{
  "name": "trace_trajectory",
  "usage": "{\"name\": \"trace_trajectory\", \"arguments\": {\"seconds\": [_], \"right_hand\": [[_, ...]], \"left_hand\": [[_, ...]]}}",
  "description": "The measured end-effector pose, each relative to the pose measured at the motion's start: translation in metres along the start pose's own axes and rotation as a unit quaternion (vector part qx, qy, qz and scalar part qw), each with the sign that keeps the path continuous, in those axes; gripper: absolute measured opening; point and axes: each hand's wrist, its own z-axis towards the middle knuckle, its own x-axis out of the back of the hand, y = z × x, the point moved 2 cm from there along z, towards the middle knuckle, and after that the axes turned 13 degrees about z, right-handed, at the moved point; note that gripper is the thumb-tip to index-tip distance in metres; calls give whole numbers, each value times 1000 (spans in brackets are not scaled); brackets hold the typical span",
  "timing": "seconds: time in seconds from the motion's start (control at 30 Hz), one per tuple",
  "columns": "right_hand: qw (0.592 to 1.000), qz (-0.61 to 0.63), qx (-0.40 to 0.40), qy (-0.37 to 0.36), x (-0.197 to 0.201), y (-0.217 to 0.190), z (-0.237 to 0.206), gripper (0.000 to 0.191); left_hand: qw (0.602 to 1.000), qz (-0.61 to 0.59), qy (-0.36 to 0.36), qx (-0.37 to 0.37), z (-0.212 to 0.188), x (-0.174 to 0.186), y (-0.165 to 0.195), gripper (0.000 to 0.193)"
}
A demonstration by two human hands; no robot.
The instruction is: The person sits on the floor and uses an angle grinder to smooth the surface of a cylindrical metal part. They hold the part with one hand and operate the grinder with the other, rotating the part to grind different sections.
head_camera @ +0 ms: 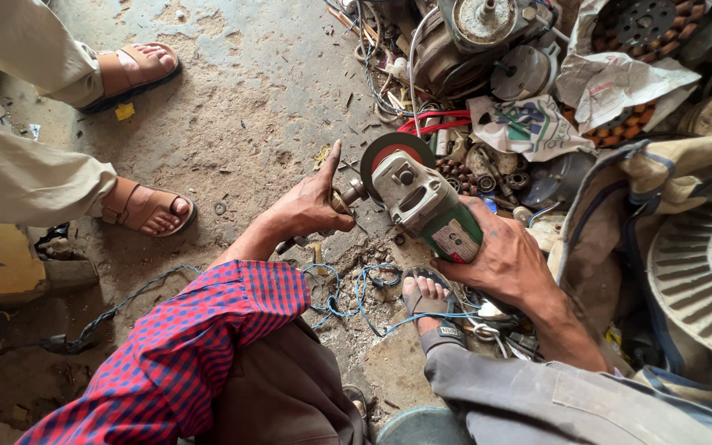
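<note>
Right hand wrapped around the green body of one angle grinder, arm bent in from lower right, grinder held low over the concrete floor. Left hand in a checked sleeve, fingers pinched on a small metal part right beside the grinder's disc, thumb up. One blue wire below. Two sandalled feet of another person at far left. Motor scrap pile beyond.

Soft, even daylight; moderately bright. No hard shadows; faint diffuse shade under sandalled feet on concrete floor. Lower-left corner dim. Mild glare on pale ribbed fan cover at right. Focus sharp at centre. Wide-angle stretch toward edges. No motion blur.
</note>
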Motion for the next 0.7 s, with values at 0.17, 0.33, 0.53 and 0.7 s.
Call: {"name": "trace_trajectory", "arguments": {"seconds": [0.17, 0.33, 0.53, 0.7], "right_hand": [[1000, 13, 14, 2, 0, 0, 1, 91], [999, 32, 36, -1, 0, -1, 7, 90], [999, 38, 30, 12, -1, 1, 14, 89], [996, 64, 55, 17, 4, 6, 5, 87]], "left_hand": [[1000, 13, -9, -1, -5, 5, 10, 136], [1000, 3, -11, -9, -10, 10, 21, 136], [999, -29, -17, -7, -12, 14, 23, 134], [1000, 5, -2, -5, -9, 9, 17, 136]]}}
